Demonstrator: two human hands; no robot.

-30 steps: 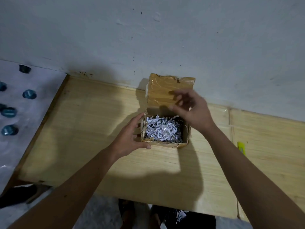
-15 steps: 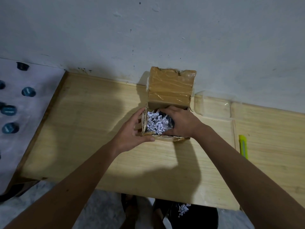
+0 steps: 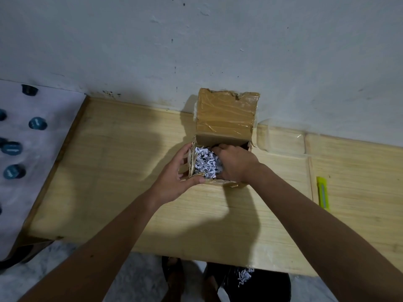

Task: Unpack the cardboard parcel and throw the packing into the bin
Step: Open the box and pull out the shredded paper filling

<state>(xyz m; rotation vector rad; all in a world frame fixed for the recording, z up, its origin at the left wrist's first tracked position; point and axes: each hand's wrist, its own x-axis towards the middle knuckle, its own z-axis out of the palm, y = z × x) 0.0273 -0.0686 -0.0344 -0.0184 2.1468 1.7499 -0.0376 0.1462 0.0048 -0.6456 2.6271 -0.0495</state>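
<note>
1. Brown cardboard, glossy with tape: the parcel sits on the wooden table close to the wall, its taped lid folded back and standing upright, so the mouth is clear for me to reach in.
2. Shredded white paper fills the parcel; that is the packing I must clear, and whatever it cushions is hidden beneath.
3. My right hand is pushed down into the shreds on the right side, fingers curled under and out of sight, so I cannot tell how much they have gathered.
4. My left hand cups the parcel's left wall and near corner, fingers spread along the side and thumb pressed on the front rim, bracing it, I judge, so it won't slide or tip as I dig.
5. The bin stands on the floor under the table's near edge, a few shreds already in it, handy for dropping handfuls straight down.
6. A yellow cutter lies well apart to the right, out of the way.
</note>
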